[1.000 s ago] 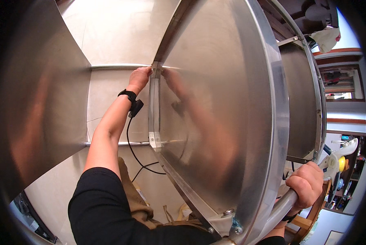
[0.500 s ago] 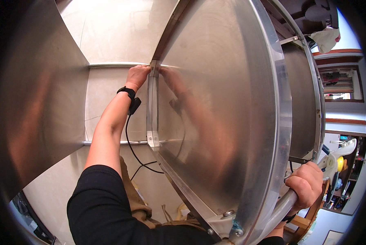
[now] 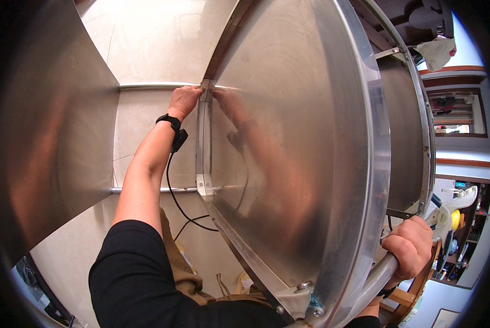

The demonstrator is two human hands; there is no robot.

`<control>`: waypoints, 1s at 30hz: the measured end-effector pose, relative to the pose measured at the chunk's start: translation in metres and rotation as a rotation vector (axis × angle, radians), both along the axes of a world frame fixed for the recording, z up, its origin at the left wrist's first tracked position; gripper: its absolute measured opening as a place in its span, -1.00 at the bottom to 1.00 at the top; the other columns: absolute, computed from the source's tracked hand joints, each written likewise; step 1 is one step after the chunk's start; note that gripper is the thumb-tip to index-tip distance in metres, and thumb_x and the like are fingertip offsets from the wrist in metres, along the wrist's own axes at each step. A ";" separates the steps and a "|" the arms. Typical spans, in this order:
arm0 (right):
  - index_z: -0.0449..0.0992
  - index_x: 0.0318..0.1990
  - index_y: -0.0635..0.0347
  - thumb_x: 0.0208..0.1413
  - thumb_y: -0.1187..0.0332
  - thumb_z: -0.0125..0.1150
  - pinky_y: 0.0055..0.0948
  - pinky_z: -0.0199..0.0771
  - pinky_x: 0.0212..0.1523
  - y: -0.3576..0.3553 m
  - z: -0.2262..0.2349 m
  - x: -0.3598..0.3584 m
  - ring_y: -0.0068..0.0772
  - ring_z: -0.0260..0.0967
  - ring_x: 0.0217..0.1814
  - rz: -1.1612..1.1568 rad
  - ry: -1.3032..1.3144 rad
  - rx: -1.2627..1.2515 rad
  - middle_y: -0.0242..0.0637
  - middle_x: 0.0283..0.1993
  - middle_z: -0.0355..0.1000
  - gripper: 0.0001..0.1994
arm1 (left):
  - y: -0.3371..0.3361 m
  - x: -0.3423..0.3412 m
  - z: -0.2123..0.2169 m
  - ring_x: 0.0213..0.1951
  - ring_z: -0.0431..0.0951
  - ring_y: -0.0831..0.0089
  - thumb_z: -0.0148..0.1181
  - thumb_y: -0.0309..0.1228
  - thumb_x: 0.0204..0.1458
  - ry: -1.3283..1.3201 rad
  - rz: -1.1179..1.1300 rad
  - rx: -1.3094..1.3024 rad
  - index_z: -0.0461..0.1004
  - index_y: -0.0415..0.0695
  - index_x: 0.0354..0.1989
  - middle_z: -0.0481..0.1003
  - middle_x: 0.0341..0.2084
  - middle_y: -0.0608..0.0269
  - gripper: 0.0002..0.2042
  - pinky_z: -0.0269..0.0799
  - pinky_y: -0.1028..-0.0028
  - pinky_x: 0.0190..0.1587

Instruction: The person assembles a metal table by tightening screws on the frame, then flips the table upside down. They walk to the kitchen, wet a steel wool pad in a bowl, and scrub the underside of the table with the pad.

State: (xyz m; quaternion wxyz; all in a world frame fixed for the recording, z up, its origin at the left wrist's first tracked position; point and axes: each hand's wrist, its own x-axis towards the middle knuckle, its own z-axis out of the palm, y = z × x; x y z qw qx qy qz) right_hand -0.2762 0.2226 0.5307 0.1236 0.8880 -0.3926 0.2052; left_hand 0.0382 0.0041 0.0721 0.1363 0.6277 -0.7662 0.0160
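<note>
A stainless-steel cart lies on its side, its shelves standing upright. My left hand (image 3: 185,99) reaches to the far corner of the middle shelf (image 3: 289,136), where a metal tube (image 3: 146,86) meets the shelf's edge. Its fingers are curled closed against that joint, and whatever lies between them is hidden. On the wrist sits a black band (image 3: 171,123) with a black cable. At the lower right, my right hand (image 3: 409,247) is wrapped around the cart's grey tubular handle (image 3: 385,269). A nearer joint bracket (image 3: 204,185) with two screws shows below my left hand.
Another steel shelf (image 3: 53,147) stands at the left, and a third (image 3: 401,131) at the right. Pale floor tiles (image 3: 141,44) show between them. Beyond the handle are a wooden chair (image 3: 412,300) and shelving (image 3: 469,240) with assorted items. Brown cloth (image 3: 187,284) hangs beneath my left arm.
My left hand stays at the joint, with only a very slight shift of the wrist and forearm. My right hand keeps its hold on the handle, and the cart has not moved.
</note>
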 end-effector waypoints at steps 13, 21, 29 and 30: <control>0.30 -0.63 0.09 -0.17 -0.11 0.28 -0.47 0.04 -0.61 -0.002 0.001 -0.004 -0.46 0.10 -0.75 0.018 -0.003 -0.018 -0.39 -0.75 0.11 -0.53 | -0.010 0.002 0.002 -0.25 0.65 0.23 0.04 -0.48 0.07 -0.028 -0.035 0.029 0.60 -0.06 -0.42 0.62 -0.36 0.17 -0.83 0.59 0.29 -0.20; 0.29 -0.63 0.10 -0.20 -0.09 0.28 -0.46 0.02 -0.62 -0.002 0.001 -0.003 -0.46 0.08 -0.75 0.016 0.004 -0.010 -0.39 -0.76 0.10 -0.54 | -0.002 -0.004 0.016 -0.26 0.65 0.23 0.05 -0.49 0.05 -0.020 -0.051 0.011 0.58 -0.08 -0.45 0.61 -0.39 0.17 -0.84 0.59 0.31 -0.22; 0.29 -0.65 0.09 -0.26 -0.10 0.26 -0.47 -0.07 -0.67 -0.006 0.003 0.002 -0.47 0.07 -0.78 0.042 -0.003 0.010 -0.41 -0.77 0.09 -0.54 | -0.002 -0.009 0.004 -0.25 0.66 0.27 0.08 -0.50 0.02 -0.022 0.011 0.016 0.59 -0.07 -0.46 0.62 -0.37 0.15 -0.86 0.60 0.33 -0.22; 0.29 -0.65 0.10 -0.26 -0.08 0.24 -0.48 -0.07 -0.67 -0.006 0.003 0.001 -0.47 0.08 -0.78 0.047 0.001 0.013 -0.41 -0.77 0.09 -0.57 | 0.001 -0.014 0.004 -0.25 0.66 0.27 0.08 -0.50 0.03 -0.004 0.029 0.026 0.59 -0.08 -0.46 0.62 -0.36 0.15 -0.86 0.60 0.34 -0.22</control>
